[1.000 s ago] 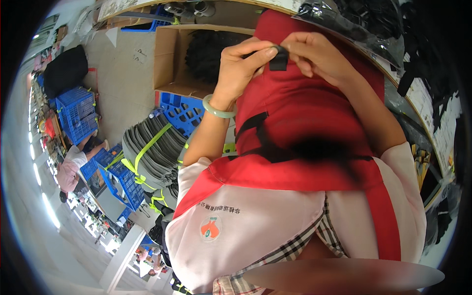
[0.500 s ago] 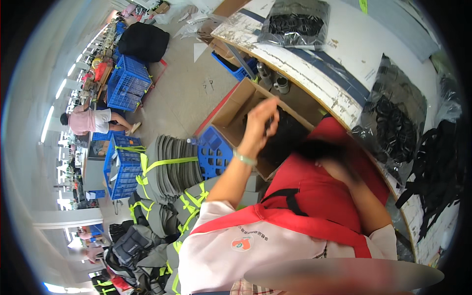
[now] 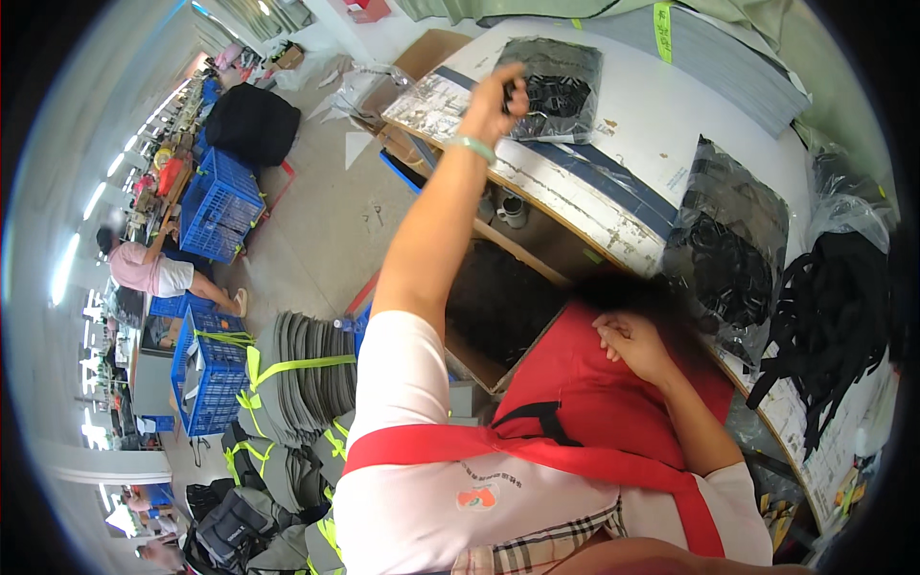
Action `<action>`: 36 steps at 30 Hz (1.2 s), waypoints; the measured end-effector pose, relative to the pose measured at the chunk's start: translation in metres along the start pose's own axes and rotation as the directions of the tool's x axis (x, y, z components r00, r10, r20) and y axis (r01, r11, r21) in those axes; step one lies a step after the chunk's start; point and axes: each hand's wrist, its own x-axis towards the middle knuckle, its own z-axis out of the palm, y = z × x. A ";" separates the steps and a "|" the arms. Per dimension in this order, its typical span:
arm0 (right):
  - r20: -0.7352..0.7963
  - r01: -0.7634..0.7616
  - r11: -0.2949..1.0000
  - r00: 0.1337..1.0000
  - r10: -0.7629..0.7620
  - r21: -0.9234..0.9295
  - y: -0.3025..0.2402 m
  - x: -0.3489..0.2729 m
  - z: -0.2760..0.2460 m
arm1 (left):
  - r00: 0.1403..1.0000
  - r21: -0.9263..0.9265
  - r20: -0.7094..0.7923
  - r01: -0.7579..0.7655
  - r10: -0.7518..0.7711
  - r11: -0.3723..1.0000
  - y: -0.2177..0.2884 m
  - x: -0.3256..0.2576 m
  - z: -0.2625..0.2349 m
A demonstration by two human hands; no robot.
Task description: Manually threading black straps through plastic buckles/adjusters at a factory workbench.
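Note:
My left hand [image 3: 498,103] reaches out over the white table. Its fingers are curled around a small dark thing I cannot make out, beside a clear plastic bag [image 3: 561,91] of black pieces. A second clear bag [image 3: 724,254] with black parts lies farther right on the table. My right hand [image 3: 632,347] rests near the red apron [image 3: 565,374], with its fingers loosely bent and apart and nothing visible in them. Below the table edge, between my arms, stands a cardboard box [image 3: 508,307] with a black mass inside.
Black straps [image 3: 829,326] hang over the table's right edge. Grey sheets [image 3: 709,67] are stacked at the back. A mug [image 3: 513,211] stands under the table. At left are bundled grey pieces [image 3: 307,369], blue crates [image 3: 220,206] and a person [image 3: 144,268].
My left hand has moved up and away from over the cardboard box to the plastic bag on the table. My right hand has come clear of the dark blur and shows its fingers.

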 end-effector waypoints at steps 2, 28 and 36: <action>0.005 -0.002 0.999 1.000 0.002 -0.048 0.004 -0.007 -0.007 | 0.995 -0.133 -0.087 -0.050 0.039 0.990 0.048 0.023 0.007; -0.325 0.121 0.991 0.941 -0.094 0.064 -0.004 -0.068 -0.050 | 0.739 0.083 0.427 0.543 -0.522 0.836 -0.232 -0.238 0.077; 0.068 -0.104 0.470 0.993 0.093 0.876 0.031 -0.098 -0.053 | 0.799 0.507 0.364 0.261 -0.479 0.821 -0.251 -0.233 0.129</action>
